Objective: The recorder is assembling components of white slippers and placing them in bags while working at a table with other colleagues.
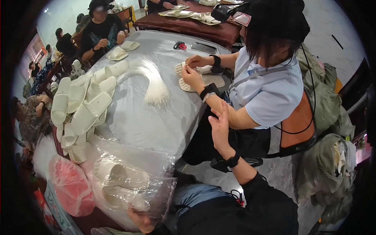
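My right hand (220, 132) is raised at the right of the table, palm turned and fingers stretched out, with nothing in it. A dark band circles its wrist. At the lower edge my left hand (141, 221) touches the near end of a clear plastic bag (161, 159). Its fingers are partly hidden by the film and the frame edge, so its grip is unclear. Inside the bag lies a pair of cream slippers (121, 196). Beside it rests a pink bundle (72, 184) wrapped in clear plastic.
A pile of pale slippers (92, 113) covers the table's left side. White strands (154, 84) fan across the middle of the grey-covered table (133, 125). At right a co-worker in light blue (270, 94) handles slippers near a phone (203, 47) and red-handled scissors (180, 45). Sacks (325, 172) stand behind.
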Motion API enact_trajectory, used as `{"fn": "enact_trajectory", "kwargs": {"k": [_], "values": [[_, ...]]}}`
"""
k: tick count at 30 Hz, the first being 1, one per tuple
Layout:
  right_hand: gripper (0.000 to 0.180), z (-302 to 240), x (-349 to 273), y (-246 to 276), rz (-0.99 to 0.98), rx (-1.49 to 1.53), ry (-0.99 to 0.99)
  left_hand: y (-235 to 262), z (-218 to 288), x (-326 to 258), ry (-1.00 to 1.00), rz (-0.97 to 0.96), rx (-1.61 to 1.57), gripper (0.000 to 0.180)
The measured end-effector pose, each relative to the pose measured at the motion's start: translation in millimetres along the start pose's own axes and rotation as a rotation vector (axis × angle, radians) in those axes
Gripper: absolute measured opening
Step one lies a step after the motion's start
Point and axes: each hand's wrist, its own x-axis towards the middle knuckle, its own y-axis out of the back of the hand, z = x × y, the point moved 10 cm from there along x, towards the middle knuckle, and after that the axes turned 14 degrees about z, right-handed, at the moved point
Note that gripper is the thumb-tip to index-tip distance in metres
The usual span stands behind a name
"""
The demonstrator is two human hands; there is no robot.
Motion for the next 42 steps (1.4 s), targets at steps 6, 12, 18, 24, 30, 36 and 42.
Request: {"fn": "enact_trajectory", "kwargs": {"k": [6,12,18,24,30,36,42], "values": [[0.073,12.7,-4.5,-3.5,-0.004,0.048,-0.036,-18.9,7.4,-20.4,0.014,0.094,-0.030,0.036],[0.069,11.5,-12.0,-8.3,0.014,0.042,0.064,-18.9,10.4,-12.9,-0.061,-0.023,0.074,0.036],[0.027,36.8,-108.0,-87.4,-0.669,0.000,-0.267,0.0,11.7,-4.6,-0.044,0.083,-0.125,0.039],[0.044,-6.2,-203.3,-134.3,-1.009,-0.119,-0.047,-26.5,24.5,-45.5,0.157,-0.283,-0.444,0.035],[0.055,-17.0,-254.4,-173.5,-1.248,-0.199,-0.232,-11.3,12.3,-40.1,0.330,-0.168,-0.392,0.053],[0.056,-3.8,-312.2,-167.9,-1.454,-0.082,-0.433,-44.8,6.1,-63.8,0.280,-0.404,-0.423,0.062],[0.063,-34.6,-325.1,-153.1,-1.296,-0.056,-0.359,-45.4,-5.9,-66.1,0.329,-0.385,-0.522,0.052]]}}
